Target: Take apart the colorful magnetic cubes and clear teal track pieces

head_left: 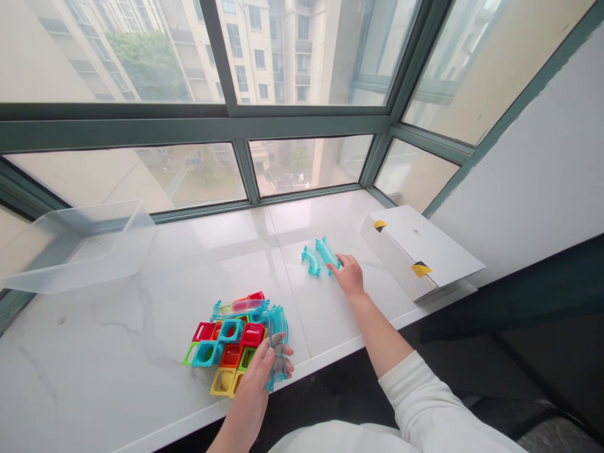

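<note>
My right hand (pixel 349 275) is out over the white counter, its thumb and fingers pinching the near end of a straight, see-through turquoise track piece (pixel 324 251). Just left of that lies a curved turquoise track piece (pixel 311 260). Close to the front edge, my left hand (pixel 255 384) has its fingers around a clear tube piece with turquoise ends (pixel 278 358). Beside it is a pile of plastic block pieces (pixel 231 355) in red, orange, yellow, green and blue, several with round openings. Another clear tube piece (pixel 240 307) lies across the back of the pile.
A clear plastic bin (pixel 108 264) stands at the left by the window. To the right, a white box (pixel 419 248) with yellow-and-black tape tabs sits near the wall. Green window frames (pixel 302 129) border the back of the marble-look counter (pixel 141 352).
</note>
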{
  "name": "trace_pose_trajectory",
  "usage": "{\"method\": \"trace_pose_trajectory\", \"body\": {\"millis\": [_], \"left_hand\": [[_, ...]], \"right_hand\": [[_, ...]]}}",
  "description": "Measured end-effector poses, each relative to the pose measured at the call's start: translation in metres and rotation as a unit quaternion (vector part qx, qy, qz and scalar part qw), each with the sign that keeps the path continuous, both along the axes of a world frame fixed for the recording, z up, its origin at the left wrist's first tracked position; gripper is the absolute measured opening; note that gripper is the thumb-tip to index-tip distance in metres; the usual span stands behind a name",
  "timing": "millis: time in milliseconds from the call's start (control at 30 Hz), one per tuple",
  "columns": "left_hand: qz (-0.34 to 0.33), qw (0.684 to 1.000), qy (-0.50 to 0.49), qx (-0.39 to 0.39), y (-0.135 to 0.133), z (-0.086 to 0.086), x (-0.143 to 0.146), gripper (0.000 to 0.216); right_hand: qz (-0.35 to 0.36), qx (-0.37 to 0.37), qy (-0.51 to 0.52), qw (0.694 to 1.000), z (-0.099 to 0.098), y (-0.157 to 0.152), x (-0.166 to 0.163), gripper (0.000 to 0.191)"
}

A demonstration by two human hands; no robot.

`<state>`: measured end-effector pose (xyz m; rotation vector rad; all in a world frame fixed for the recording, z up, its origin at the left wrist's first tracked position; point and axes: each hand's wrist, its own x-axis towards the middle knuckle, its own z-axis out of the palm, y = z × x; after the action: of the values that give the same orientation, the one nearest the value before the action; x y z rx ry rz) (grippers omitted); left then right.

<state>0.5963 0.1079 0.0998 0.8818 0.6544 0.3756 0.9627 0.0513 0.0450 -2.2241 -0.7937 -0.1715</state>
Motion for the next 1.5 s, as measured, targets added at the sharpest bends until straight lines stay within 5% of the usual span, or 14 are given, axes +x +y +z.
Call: {"method": "trace_pose_trajectory", "body": {"millis": [767,900,1000,1200,1333,1500], "left_hand": [[0.01,1.0,0.002,-0.011,-0.002,0.001,0.0,0.06],[0.031,0.999,0.033,-0.001,-0.008,0.011,0.0,0.062],[0.05,0.998,0.041,0.021,-0.012,0.021,0.003,0.062],[0.092,0.993,0.011,0.07,-0.016,0.038,0.009,0.056],[0.079,0.995,0.009,0.062,-0.017,0.039,0.006,0.056],[0.061,0.996,0.003,0.07,-0.016,0.038,0.001,0.061]], "right_hand": [[-0.005,0.04,-0.013,0.999,0.002,-0.005,-0.011,0.056],[0.018,0.104,-0.036,0.994,0.012,-0.017,-0.047,0.046],[0.105,0.141,0.026,0.984,0.023,-0.032,-0.099,0.034],[0.365,0.151,0.229,0.89,0.041,-0.064,-0.206,0.051],[0.369,0.164,0.234,0.884,0.046,-0.07,-0.233,0.059],[0.315,0.182,0.245,0.899,0.048,-0.071,-0.229,0.043]]}}
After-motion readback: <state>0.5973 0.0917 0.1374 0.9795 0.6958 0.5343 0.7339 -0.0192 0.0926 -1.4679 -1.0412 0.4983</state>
